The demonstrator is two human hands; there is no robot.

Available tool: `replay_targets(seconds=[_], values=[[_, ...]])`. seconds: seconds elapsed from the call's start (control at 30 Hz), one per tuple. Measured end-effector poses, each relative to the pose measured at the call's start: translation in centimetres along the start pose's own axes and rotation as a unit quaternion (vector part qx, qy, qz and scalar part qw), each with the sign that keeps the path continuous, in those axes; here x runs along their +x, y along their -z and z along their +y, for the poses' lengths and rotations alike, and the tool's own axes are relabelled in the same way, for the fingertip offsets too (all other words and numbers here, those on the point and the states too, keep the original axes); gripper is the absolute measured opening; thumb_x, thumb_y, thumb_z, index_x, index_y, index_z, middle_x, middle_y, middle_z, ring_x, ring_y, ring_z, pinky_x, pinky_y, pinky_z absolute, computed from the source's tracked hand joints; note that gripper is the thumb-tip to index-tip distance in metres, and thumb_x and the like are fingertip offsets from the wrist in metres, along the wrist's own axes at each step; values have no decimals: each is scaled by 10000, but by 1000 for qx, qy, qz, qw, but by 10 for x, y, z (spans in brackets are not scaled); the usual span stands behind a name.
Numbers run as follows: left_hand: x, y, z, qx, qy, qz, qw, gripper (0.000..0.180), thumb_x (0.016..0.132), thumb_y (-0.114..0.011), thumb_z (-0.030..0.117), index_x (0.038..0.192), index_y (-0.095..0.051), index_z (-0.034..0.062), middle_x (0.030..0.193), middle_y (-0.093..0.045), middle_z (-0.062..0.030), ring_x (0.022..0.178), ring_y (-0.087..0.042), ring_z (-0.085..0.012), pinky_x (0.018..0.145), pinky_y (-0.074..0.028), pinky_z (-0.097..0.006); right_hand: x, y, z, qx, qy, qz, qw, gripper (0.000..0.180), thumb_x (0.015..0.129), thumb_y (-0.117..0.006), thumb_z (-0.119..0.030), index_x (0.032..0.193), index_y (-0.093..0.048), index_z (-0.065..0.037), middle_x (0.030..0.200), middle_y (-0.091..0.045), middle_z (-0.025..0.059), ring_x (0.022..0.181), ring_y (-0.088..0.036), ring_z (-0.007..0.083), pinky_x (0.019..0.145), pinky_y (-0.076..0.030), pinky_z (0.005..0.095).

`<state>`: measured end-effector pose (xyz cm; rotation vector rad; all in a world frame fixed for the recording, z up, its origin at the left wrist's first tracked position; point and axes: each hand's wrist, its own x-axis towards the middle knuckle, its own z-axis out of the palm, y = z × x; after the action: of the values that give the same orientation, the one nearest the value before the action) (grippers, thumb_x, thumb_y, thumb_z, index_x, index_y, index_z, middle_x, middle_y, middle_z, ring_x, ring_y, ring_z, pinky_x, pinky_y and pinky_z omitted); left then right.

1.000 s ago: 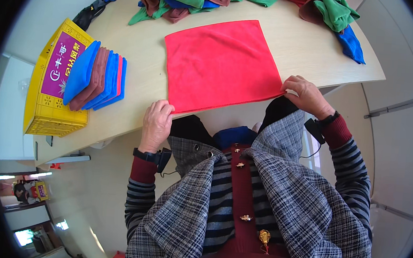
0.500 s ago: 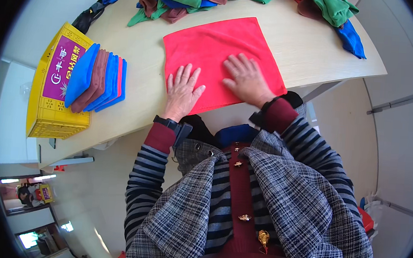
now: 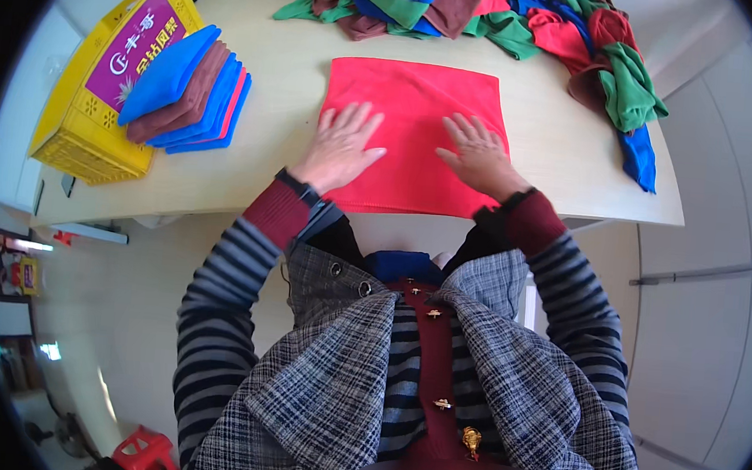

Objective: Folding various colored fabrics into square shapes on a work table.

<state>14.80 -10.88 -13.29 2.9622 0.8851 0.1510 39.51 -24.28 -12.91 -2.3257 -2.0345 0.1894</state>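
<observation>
A red cloth (image 3: 414, 141) lies spread out and fairly smooth at the near edge of the table. My left hand (image 3: 340, 146) rests flat on its left side, fingers stretched out. On the cloth's right side lies my right hand (image 3: 481, 158), palm down with the fingers apart. Neither hand grips anything. To the left, a stack of folded cloths (image 3: 188, 96) in blue, brown and red leans beside a yellow crate (image 3: 92, 138) with a purple label.
Across the far side of the pale table (image 3: 266, 169) runs a heap of crumpled cloths (image 3: 451, 7) in blue, green, brown and red. A green cloth (image 3: 630, 92) and a blue one (image 3: 638, 158) trail toward the right edge. A red stool (image 3: 147, 454) stands on the floor at lower left.
The red cloth now lies squarer to me, its near edge level. My hands have moved to opposite sides of it, the right one slightly lower. The whole view has turned a little.
</observation>
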Motion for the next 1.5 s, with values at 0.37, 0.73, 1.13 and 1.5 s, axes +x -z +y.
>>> replay_targets(seconds=[0.37, 0.73, 1.13, 1.5], values=[[40, -49, -45, -29, 40, 38, 998, 722, 1007, -450, 552, 1574, -308, 127, 1647, -252, -132, 1539, -175, -302, 1228, -160, -529, 71, -39, 36, -21, 3, 80, 997, 707, 1020, -415, -559, 1584, -291, -151, 1641, -273, 121, 1521, -218, 358, 1204, -214, 562], [58, -30, -45, 55, 101, 22, 993, 723, 1010, -437, 539, 1560, -331, 81, 1638, -280, -139, 1534, -204, -290, 1225, -166, -542, 82, -8, 59, -106, -110, 39, 987, 689, 1017, -423, -543, 1564, -330, -135, 1636, -283, 121, 1520, -224, 357, 1197, -226, 571], [131, -58, -55, -5, 71, 34, 997, 670, 1015, -400, 551, 1566, -345, 174, 1643, -281, -100, 1528, -212, -313, 1219, -159, -565, 147, -38, 60, -3, -30, 98, 995, 692, 1015, -391, -569, 1571, -325, -162, 1627, -313, 104, 1520, -231, 339, 1217, -194, 540], [141, -52, -86, -39, 260, 73, 962, 692, 1016, -374, 574, 1570, -340, 160, 1659, -237, -105, 1529, -207, -314, 1210, -153, -598, 136, -24, 116, 1, -170, 95, 981, 682, 1013, -381, -559, 1574, -326, -174, 1656, -259, 79, 1527, -216, 332, 1223, -189, 535]])
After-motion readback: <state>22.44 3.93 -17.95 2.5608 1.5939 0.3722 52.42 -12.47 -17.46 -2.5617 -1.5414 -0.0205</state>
